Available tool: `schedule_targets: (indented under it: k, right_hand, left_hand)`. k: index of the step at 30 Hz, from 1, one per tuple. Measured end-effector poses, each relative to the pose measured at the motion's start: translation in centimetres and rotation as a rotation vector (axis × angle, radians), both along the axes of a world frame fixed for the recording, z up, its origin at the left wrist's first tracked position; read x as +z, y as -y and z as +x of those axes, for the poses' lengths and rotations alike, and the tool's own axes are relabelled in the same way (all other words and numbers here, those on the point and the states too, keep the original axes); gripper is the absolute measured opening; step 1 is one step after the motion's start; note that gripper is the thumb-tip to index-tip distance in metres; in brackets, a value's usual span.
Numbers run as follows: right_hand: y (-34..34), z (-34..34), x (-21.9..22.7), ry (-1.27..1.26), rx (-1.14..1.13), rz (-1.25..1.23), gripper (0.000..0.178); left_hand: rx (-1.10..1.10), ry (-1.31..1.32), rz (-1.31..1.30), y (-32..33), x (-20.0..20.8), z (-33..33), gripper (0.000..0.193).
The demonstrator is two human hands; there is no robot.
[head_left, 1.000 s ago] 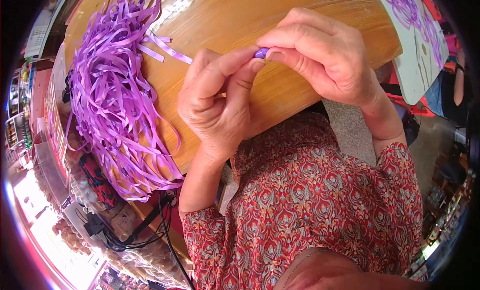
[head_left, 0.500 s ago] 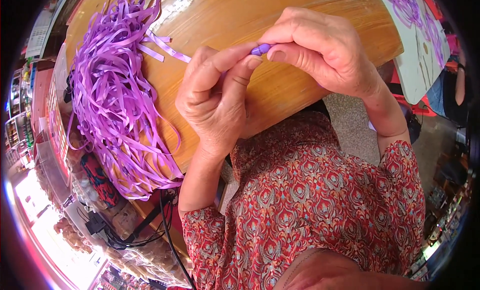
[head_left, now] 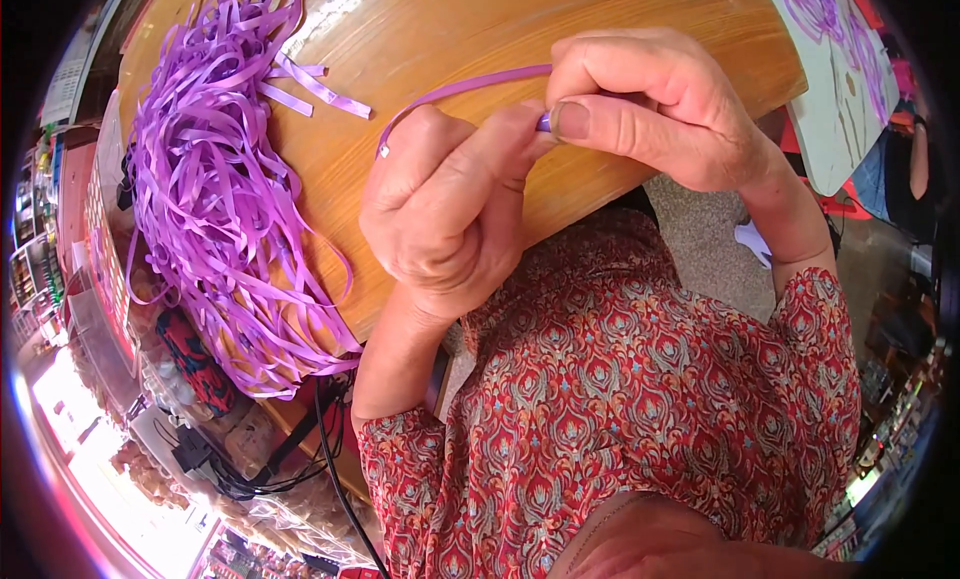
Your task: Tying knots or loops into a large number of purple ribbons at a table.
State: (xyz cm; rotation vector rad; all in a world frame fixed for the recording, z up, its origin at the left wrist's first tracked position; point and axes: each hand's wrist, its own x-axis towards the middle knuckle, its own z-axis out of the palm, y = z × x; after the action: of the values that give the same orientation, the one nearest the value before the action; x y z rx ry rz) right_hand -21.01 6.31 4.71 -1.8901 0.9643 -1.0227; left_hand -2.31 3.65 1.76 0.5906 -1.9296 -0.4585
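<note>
Above the wooden table [head_left: 620,19], my left hand [head_left: 440,204] and my right hand [head_left: 660,109] meet fingertip to fingertip. Both are closed in a pinch on a small purple plastic piece [head_left: 544,123], mostly covered by the fingers. From behind my right fingers a narrow purple ribbon [head_left: 470,82] arcs to the left. It bends down beside my left knuckles, where a small pale spot shows at its tip. Left of my hands lies a large tangled heap of purple ribbons [head_left: 210,169], with a few loose ends pointing toward me.
Black cables [head_left: 240,479] and plastic bags lie beyond the table's left edge. At the far right stands a white board [head_left: 845,139] with more purple ribbon on it, and another person's arm [head_left: 919,159] shows beside it.
My right hand has turned so its thumb lies over the purple piece, and both hands have come closer together. A length of ribbon now loops out above my left hand.
</note>
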Motion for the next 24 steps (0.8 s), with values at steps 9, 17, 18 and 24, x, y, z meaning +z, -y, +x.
schedule_targets:
  k: [9,17,18,24]
  right_hand:
    - [0.5,0.5,-1.4,0.351,0.029,0.389,0.023]
    - [0.2,0.0,-0.5,0.415,-0.080,0.495,0.027]
    - [0.2,0.0,-0.3,0.422,-0.074,0.477,0.024]
    - [0.3,-0.6,0.0,0.299,-0.072,0.435,0.014]
  left_hand:
    - [-0.055,-0.211,0.364,0.5,-0.8,-0.3,0.020]
    - [-0.111,-0.312,0.554,0.5,-0.7,-0.5,0.016]
    - [-0.117,-0.290,0.556,0.6,-0.6,-0.6,0.017]
    - [-0.072,-0.259,0.594,0.5,-0.8,-0.9,0.028]
